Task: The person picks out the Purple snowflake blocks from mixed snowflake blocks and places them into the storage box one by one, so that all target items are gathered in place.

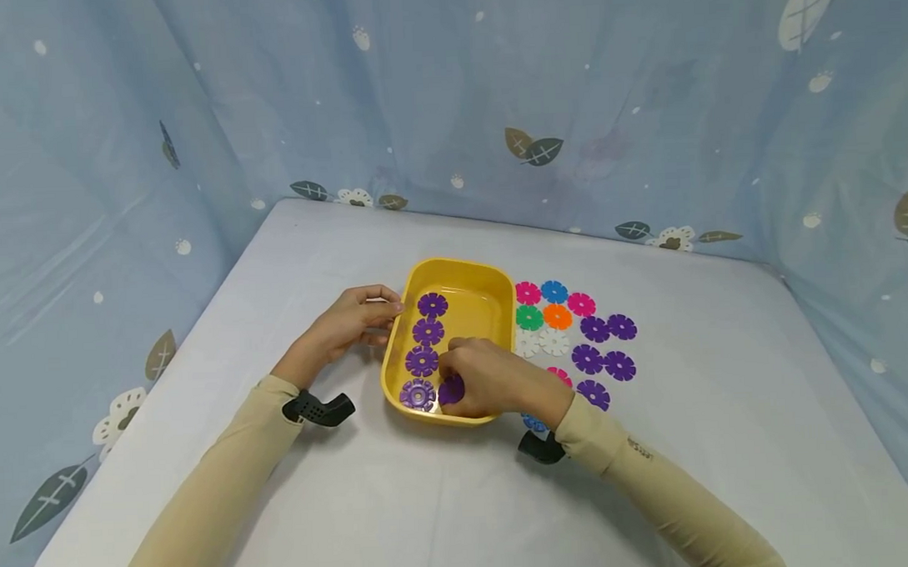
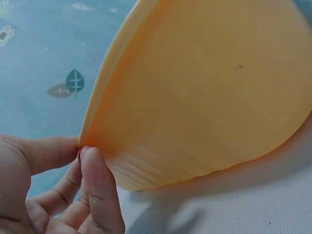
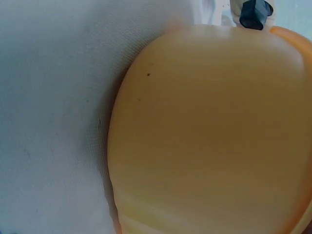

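Note:
A yellow plastic tray (image 1: pixel 473 312) sits on the white table. My left hand (image 1: pixel 353 320) pinches its left rim between thumb and fingers; the left wrist view shows that hand (image 2: pixel 100 190) at the edge of the tray wall (image 2: pixel 204 87). Inside, several purple notched plastic discs (image 1: pixel 422 360) lie in a column along the left side. Within the tray's near part, my right hand (image 1: pixel 491 376) holds another purple disc (image 1: pixel 450 390), partly covered by the fingers. In the right wrist view the tray's outer wall (image 3: pixel 204 126) fills the picture and hides the right hand.
Right of the tray lie loose discs: several purple ones (image 1: pixel 588 359), pink (image 1: pixel 528 293), blue (image 1: pixel 553 292), green (image 1: pixel 529 317), orange (image 1: pixel 557 317) and white (image 1: pixel 554 342). The right forearm partly covers some. A patterned blue curtain (image 1: pixel 448 108) stands behind the table.

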Available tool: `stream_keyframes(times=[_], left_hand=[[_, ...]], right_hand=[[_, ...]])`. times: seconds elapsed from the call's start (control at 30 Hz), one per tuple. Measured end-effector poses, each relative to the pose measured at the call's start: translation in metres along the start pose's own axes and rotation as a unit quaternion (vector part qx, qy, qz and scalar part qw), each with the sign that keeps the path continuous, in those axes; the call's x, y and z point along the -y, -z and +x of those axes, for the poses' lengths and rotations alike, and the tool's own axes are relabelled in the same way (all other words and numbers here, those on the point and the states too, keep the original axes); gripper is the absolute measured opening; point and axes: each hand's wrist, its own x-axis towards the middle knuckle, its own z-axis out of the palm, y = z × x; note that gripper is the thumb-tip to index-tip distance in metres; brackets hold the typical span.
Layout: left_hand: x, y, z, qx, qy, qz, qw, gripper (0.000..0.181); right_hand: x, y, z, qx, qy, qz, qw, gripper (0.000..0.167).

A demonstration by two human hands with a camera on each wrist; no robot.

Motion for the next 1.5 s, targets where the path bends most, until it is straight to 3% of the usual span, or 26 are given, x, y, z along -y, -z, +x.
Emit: stream_keyframes(times=[0.23, 0.6, 0.87, 1.13, 1.33, 1.5], left_hand=[[0.001, -0.002, 0.0, -0.001, 0.002, 0.001, 1.0, 0.026], [0.0, -0.005, 0.002, 0.003, 0.003, -0.001, 1.0, 0.025], [0.002, -0.002, 0.002, 0.0, -0.006, 0.0, 1.0, 0.026], [0.002, 0.003, 0.001, 0.002, -0.007, 0.012, 0.9999, 0.033], [0.002, 0.005, 0.001, 0.001, -0.002, 0.012, 0.9999, 0.033], [0.002, 0.003, 0.002, 0.007, -0.004, 0.005, 1.0, 0.033]], right_hand=[[0.001, -0.004, 0.001, 0.006, 0.001, -0.024, 0.9997, 0.041], [0.0, -0.004, -0.003, 0.002, -0.014, 0.001, 0.9999, 0.04], [-0.004, 0.011, -0.022, -0.115, -0.017, 0.063, 0.9912, 0.033], [-0.025, 0.033, -0.058, -0.258, 0.015, 0.089, 0.9619, 0.033], [-0.045, 0.041, -0.09, -0.307, -0.001, 0.099, 0.9465, 0.037], [-0.065, 0.04, -0.117, -0.33, -0.043, 0.088, 0.9387, 0.041]])
